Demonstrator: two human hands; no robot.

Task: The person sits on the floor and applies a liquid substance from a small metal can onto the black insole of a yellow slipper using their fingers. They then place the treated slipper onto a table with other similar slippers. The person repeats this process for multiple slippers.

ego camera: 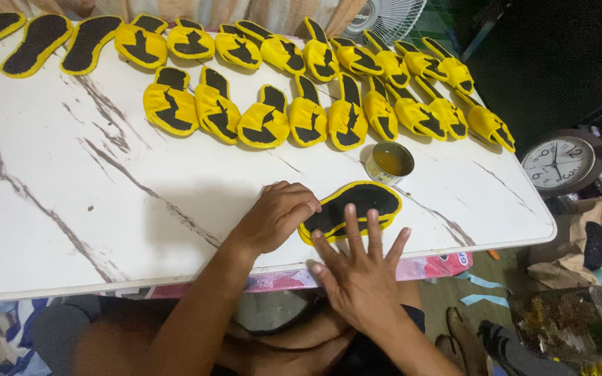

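A yellow slipper sole with a black inner face (364,202) lies flat near the front edge of a white marble-patterned table (92,209). My left hand (276,216) rests curled on the sole's left end, fingers bent against it. My right hand (360,268) lies flat with fingers spread, fingertips pressing on the sole's near edge. A small round tin of amber glue (389,162) stands open just behind the sole.
Two rows of yellow-and-black slipper uppers (301,118) fill the far half of the table. Three bare black soles (43,42) lie at the far left. A fan (384,17) stands behind. A round wall clock (559,163) and clutter sit right of the table.
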